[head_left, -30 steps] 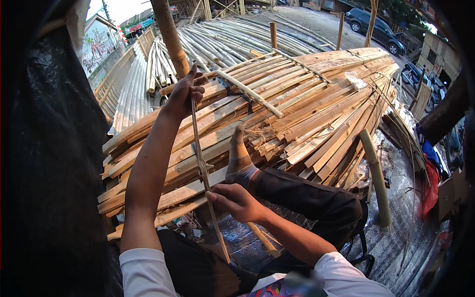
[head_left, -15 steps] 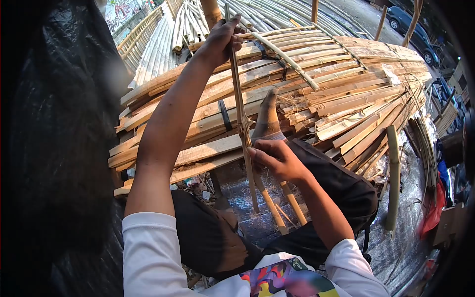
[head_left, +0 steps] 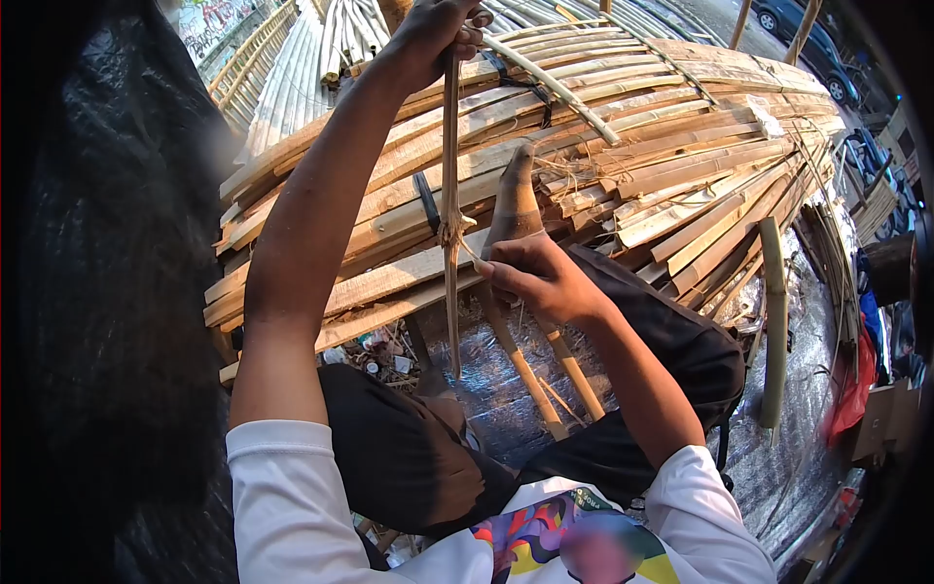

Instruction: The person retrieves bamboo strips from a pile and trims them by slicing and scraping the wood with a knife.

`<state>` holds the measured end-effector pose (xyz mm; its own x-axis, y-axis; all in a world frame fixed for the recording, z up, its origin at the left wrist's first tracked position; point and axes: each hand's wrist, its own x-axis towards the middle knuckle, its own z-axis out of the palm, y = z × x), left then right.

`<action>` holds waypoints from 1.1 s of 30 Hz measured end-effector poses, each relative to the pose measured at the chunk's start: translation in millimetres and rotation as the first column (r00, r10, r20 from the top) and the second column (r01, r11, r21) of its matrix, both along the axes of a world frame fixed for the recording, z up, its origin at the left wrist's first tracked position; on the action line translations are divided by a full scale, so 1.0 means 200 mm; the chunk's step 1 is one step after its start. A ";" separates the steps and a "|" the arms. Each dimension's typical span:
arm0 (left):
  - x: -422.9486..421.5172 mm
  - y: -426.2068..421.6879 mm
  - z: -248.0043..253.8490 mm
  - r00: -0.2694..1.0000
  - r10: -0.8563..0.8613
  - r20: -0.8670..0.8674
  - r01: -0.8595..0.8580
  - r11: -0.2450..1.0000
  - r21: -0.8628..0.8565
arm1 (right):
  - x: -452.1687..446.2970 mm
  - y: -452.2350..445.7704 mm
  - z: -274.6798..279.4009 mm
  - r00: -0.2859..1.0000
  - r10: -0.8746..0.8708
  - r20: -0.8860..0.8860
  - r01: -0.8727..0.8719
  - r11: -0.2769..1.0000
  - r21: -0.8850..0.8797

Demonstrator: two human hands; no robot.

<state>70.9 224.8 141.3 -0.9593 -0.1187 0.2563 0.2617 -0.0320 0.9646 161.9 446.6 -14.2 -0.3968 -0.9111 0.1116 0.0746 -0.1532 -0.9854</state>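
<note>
My left hand [head_left: 440,41] is closed around the upper part of a long, narrow bamboo strip [head_left: 450,146], held nearly upright in front of me. Midway down, the strip has a rough, frayed node [head_left: 451,230]. Its lower end hangs free above the shiny ground sheet. Beside the node, my right hand [head_left: 540,277] is closed, thumb against bent forefinger, pinching a thin bamboo sliver [head_left: 472,255] that runs from the frayed spot. A tapered brown post [head_left: 516,195] stands just behind my right hand.
Split bamboo slats [head_left: 389,209] lie stacked across the front, tied with dark bands. Pale bamboo poles [head_left: 292,92] lie farther back. Two thin poles [head_left: 574,375] slant between my knees. A green bamboo piece [head_left: 772,321] stands at right; a black sheet [head_left: 107,243] hangs at left.
The bamboo strip and my left hand have moved up and slightly left. My right hand is now apart from the strip, with a sliver stretched between them.
</note>
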 end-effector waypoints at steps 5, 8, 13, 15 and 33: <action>-0.01 -0.03 -0.03 0.988 0.151 -0.023 -0.153 0.981 -0.122 | -0.03 -0.06 -0.07 0.950 -0.086 -0.300 0.129 0.983 0.127; 0.04 -0.10 -0.05 0.981 0.155 -0.120 -0.188 0.915 -0.357 | 0.00 -0.08 -0.09 0.891 -0.141 -0.431 0.242 0.952 0.189; 0.03 -0.54 -0.05 0.943 0.323 -0.085 -0.316 0.782 -0.538 | 0.07 0.32 -0.03 0.715 -0.256 -0.651 0.378 0.924 0.051; 0.08 -0.68 -0.11 0.881 0.444 -0.164 -0.461 0.723 -0.514 | 0.06 0.60 -0.01 0.602 -0.449 -0.660 0.536 0.840 -0.083; -0.03 -1.10 0.09 0.878 0.378 -0.293 -0.471 0.577 -0.668 | 0.79 2.09 -0.90 0.370 -0.549 -0.750 0.826 -0.176 0.536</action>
